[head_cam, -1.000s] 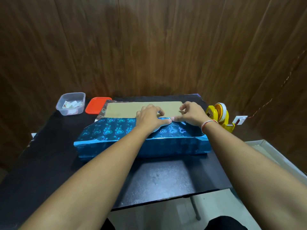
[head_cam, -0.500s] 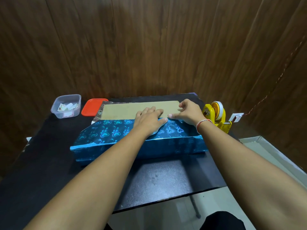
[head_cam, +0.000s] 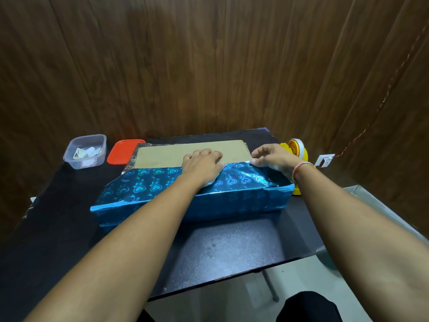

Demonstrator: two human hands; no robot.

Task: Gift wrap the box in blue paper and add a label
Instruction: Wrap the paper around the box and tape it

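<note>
Box: lay flat mid-table; bare cardboard top showed along its far half.
Blue paper: heart-patterned foil, covered the box's near side and near half of its top; free edge ran across the box top.
Left hand: rested palm-down on the box, fingers straight, pressing the paper edge.
Right hand: at the box's right end, fingers curled, thumb and fingertips pinching the paper edge.
Tape dispenser: yellow, just right of the box, partly hidden behind the right wrist.
Plastic tub: clear, left of the box, small paper pieces inside.
Red lid: between tub and box.
Table: black, bare patch near of the box.
</note>
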